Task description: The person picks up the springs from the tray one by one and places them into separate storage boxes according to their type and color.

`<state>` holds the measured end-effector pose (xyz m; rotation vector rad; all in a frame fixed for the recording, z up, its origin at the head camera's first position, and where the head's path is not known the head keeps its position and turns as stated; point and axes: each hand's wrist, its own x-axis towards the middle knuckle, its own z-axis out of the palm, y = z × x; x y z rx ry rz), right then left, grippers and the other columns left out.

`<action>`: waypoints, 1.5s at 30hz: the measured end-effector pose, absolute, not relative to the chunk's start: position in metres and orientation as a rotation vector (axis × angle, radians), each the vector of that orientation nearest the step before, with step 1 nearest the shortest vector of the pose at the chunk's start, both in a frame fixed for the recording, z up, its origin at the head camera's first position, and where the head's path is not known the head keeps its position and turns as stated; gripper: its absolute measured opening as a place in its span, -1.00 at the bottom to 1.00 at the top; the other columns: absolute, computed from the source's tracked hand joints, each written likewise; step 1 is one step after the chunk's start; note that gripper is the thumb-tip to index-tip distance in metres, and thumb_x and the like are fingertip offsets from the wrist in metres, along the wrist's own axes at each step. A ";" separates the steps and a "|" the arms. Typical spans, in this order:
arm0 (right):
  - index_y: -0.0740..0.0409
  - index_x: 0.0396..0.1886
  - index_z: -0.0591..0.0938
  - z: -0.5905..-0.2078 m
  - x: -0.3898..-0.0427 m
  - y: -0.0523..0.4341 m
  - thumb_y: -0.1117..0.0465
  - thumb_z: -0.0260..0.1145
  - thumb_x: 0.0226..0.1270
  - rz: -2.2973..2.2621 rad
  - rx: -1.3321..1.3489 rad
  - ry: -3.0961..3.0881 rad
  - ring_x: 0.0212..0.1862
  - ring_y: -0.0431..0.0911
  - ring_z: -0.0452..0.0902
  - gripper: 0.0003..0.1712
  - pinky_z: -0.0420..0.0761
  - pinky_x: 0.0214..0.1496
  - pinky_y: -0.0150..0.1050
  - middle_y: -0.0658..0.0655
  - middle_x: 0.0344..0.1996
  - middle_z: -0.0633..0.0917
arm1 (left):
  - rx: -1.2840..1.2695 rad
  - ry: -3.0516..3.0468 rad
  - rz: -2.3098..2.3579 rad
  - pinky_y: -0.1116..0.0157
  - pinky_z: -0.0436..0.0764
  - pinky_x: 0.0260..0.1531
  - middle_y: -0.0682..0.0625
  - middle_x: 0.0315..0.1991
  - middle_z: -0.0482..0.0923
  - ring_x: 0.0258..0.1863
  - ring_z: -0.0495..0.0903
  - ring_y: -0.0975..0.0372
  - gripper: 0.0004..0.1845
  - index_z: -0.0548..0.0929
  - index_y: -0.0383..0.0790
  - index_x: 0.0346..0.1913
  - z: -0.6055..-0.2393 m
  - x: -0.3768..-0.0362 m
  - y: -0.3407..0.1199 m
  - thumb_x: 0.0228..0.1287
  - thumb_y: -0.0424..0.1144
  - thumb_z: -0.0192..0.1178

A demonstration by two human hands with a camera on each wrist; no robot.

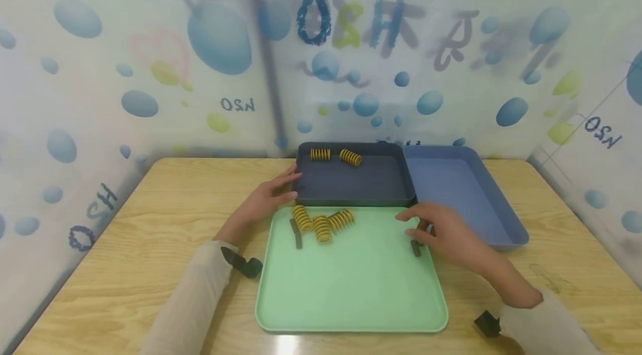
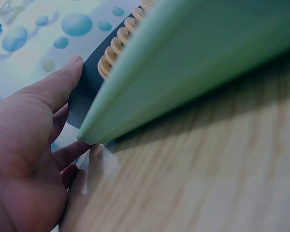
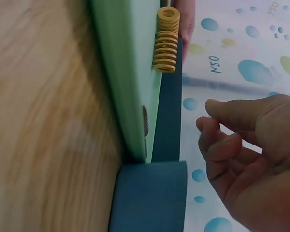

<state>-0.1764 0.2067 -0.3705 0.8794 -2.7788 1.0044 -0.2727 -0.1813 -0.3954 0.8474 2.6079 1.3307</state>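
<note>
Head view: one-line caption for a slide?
Left hand touches the dark tray; right hand hovers over the green tray holding three yellow springs.

Both hands [image 1: 271, 199] [image 1: 441, 229] forward, fingers relaxed

The surface [image 1: 150, 221] is showing pale wood grain with a light sheen. The green tray [image 1: 351, 288] is looking like smooth matt plastic, as are the dark tray [image 1: 351, 182] and the blue tray [image 1: 466, 188]. The yellow springs [image 1: 321, 224] are looking like painted coiled metal. The sleeves [image 1: 185, 305] are looking like soft matt cloth.
</note>
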 end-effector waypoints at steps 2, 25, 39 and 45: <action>0.12 0.02 0.65 -0.371 -0.173 0.210 0.41 0.39 0.16 0.967 0.913 -2.751 -0.44 -0.32 0.45 -0.61 0.47 -0.52 -0.35 0.02 -0.25 0.62 | 0.849 2.612 1.314 -0.05 -0.01 0.37 -0.16 0.49 -0.03 0.44 -0.03 -0.05 -0.45 0.29 -0.32 0.39 -0.392 -0.271 -0.181 0.40 -0.27 0.13; -0.03 -0.14 0.73 -0.386 -0.172 0.222 0.42 0.53 -0.08 0.551 0.947 -2.826 -0.22 -0.23 0.32 -0.55 0.48 -0.26 -0.31 -0.15 -0.16 0.68 | 0.866 2.631 1.324 0.03 -0.04 0.39 0.14 0.51 -0.04 0.46 -0.06 0.15 -0.40 0.31 -0.07 0.42 -0.429 -0.297 -0.192 0.38 -0.02 0.13; -0.05 -0.26 0.77 -0.393 -0.173 0.215 0.33 0.59 -0.16 0.534 0.972 -2.788 -0.38 -0.24 0.27 -0.62 0.33 -0.37 -0.36 -0.18 -0.29 0.71 | 0.876 2.641 1.311 -0.03 -0.02 0.37 0.04 0.51 -0.04 0.45 -0.03 0.07 -0.42 0.31 -0.15 0.41 -0.429 -0.298 -0.191 0.38 -0.14 0.15; -0.13 -0.30 0.77 -0.392 -0.172 0.211 0.25 0.60 -0.16 0.520 0.930 -2.822 -0.35 -0.25 0.24 -0.65 0.20 -0.31 -0.26 -0.23 -0.31 0.70 | 0.857 2.653 1.291 0.00 0.00 0.37 0.15 0.50 -0.03 0.45 -0.02 0.12 -0.41 0.32 -0.07 0.42 -0.427 -0.297 -0.191 0.38 -0.03 0.13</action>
